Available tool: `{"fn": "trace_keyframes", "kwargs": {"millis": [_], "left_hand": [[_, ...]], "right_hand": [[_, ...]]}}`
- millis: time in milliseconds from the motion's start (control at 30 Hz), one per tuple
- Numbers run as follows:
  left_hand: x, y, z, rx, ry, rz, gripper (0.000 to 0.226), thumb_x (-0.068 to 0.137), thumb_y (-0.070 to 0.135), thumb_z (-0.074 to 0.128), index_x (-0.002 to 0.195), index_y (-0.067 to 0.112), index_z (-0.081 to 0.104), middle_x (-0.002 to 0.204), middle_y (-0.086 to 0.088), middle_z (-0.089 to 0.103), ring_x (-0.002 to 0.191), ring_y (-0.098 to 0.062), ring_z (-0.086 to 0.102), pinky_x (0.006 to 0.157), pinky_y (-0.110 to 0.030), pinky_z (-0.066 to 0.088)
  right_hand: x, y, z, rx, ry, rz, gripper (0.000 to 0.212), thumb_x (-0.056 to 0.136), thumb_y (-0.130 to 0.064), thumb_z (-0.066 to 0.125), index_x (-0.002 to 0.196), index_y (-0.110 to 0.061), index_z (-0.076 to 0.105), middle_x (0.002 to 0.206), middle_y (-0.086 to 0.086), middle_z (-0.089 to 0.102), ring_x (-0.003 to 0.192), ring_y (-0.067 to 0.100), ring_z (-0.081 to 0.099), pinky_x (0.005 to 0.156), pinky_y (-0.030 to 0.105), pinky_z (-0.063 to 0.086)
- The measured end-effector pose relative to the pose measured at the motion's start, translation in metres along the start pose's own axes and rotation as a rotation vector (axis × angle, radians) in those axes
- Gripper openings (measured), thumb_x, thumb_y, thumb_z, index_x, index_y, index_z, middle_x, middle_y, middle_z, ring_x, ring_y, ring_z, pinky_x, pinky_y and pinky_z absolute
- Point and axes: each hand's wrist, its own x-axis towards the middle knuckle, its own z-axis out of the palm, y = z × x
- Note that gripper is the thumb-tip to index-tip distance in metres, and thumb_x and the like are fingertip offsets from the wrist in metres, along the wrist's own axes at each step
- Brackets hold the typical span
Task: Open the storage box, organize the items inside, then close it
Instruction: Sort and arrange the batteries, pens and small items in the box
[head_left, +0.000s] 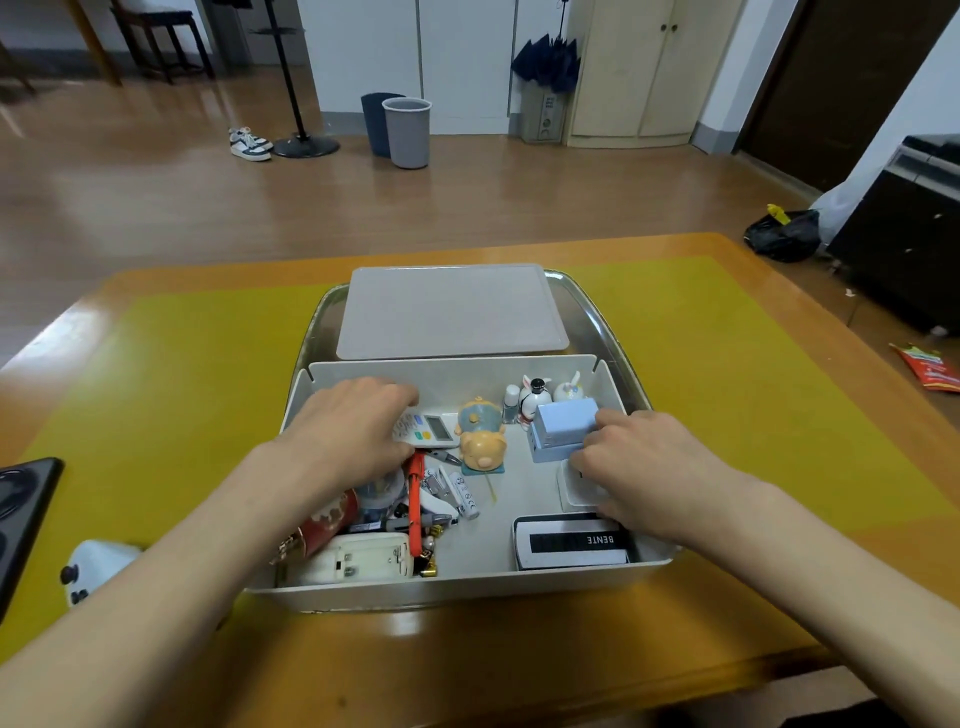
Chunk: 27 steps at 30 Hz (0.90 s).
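The white storage box (457, 590) stands open on a metal tray, its grey lid (451, 310) lying flat behind it. My left hand (348, 431) reaches into the box's left half and grips a white remote control (434, 431). My right hand (639, 465) is in the right half; its fingers hold a light blue box (563, 428) and cover part of a white square item (574, 491). A pig figurine (480, 441) lies in the middle. Small rabbit figurines (537, 395) stand at the back right. A black-and-white case (569, 543) sits at the front right.
Pens, batteries, a red can (327, 522) and a white charger (363, 564) crowd the box's front left. A white game controller (91, 569) and a black object (23, 499) lie on the yellow mat (171, 395) to the left. The metal tray (618, 332) surrounds the box.
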Motion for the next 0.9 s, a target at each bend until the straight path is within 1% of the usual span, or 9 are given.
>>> {"fn": "trace_keyframes", "kwargs": {"millis": [133,233,367,467,567,667,767,833,900], "left_hand": [[-0.008,0.005,-0.005,0.021,-0.005,0.026,0.048,0.087,0.045,0.062,0.131,0.029,0.051,0.123,0.005,0.061,0.115,-0.020,0.056,0.087,-0.039,0.051],[-0.014,0.021,-0.006,0.022,0.124,0.117,0.042,0.093,0.051,0.053,0.130,0.030,0.053,0.122,0.007,0.058,0.117,-0.017,0.052,0.092,-0.034,0.043],[-0.022,0.056,-0.007,-0.105,0.229,0.253,0.022,0.096,0.045,0.046,0.104,0.030,0.059,0.102,0.012,0.058,0.103,-0.015,0.055,0.065,-0.030,0.040],[-0.023,0.071,-0.004,-0.275,0.135,0.250,0.024,0.094,0.050,0.048,0.102,0.031,0.060,0.100,0.015,0.059,0.098,-0.015,0.057,0.072,-0.032,0.048],[-0.017,0.080,-0.003,-0.496,0.059,0.199,0.029,0.093,0.053,0.051,0.103,0.029,0.065,0.096,0.014,0.065,0.093,-0.011,0.059,0.080,-0.038,0.052],[-0.009,0.082,0.002,-0.389,-0.044,0.202,0.031,0.091,0.054,0.055,0.103,0.027,0.065,0.092,0.013,0.064,0.092,-0.015,0.060,0.079,-0.036,0.051],[-0.013,0.082,0.015,-0.267,-0.231,0.260,0.042,0.087,0.060,0.058,0.116,0.030,0.064,0.105,0.013,0.065,0.098,-0.013,0.060,0.083,-0.033,0.051],[-0.017,0.086,0.024,-0.243,-0.271,0.304,0.048,0.085,0.064,0.058,0.116,0.028,0.065,0.109,0.011,0.065,0.100,-0.014,0.059,0.084,-0.038,0.054],[-0.017,0.089,0.029,-0.248,-0.269,0.320,0.053,0.083,0.066,0.060,0.119,0.027,0.063,0.113,0.008,0.063,0.104,-0.015,0.058,0.085,-0.040,0.054]], "right_hand": [[-0.002,-0.002,0.009,-0.013,0.049,0.016,0.014,0.088,-0.022,0.061,0.101,-0.021,0.065,0.099,0.001,0.070,0.103,0.025,0.056,0.070,0.034,0.032],[-0.004,-0.002,0.007,0.029,0.116,0.028,0.013,0.087,-0.026,0.060,0.099,-0.023,0.063,0.099,-0.002,0.070,0.103,0.024,0.056,0.070,0.034,0.029],[-0.013,0.004,-0.003,0.070,0.134,0.026,0.033,0.076,-0.045,0.063,0.100,-0.023,0.057,0.098,-0.005,0.063,0.103,0.022,0.051,0.070,0.034,0.028],[-0.027,0.013,-0.011,0.097,0.191,0.039,0.042,0.068,-0.053,0.065,0.097,-0.022,0.060,0.094,-0.005,0.058,0.094,0.021,0.048,0.065,0.031,0.034],[-0.032,0.015,-0.016,0.148,0.192,0.038,0.048,0.069,-0.054,0.065,0.106,-0.023,0.064,0.103,-0.004,0.056,0.097,0.021,0.046,0.070,0.031,0.043],[-0.021,0.010,-0.014,0.171,0.126,0.037,0.054,0.071,-0.052,0.063,0.116,-0.023,0.056,0.113,-0.004,0.055,0.105,0.020,0.046,0.081,0.033,0.044],[-0.011,0.009,-0.006,0.177,0.097,0.040,0.049,0.073,-0.050,0.068,0.112,-0.025,0.052,0.111,-0.006,0.057,0.108,0.020,0.050,0.089,0.035,0.041],[-0.008,0.008,-0.001,0.169,0.120,0.044,0.041,0.076,-0.041,0.070,0.110,-0.026,0.052,0.107,-0.007,0.059,0.106,0.020,0.052,0.088,0.035,0.039],[-0.006,0.006,0.003,0.148,0.182,0.066,0.027,0.078,-0.023,0.067,0.103,-0.025,0.058,0.100,-0.005,0.062,0.101,0.022,0.055,0.083,0.037,0.040]]}}
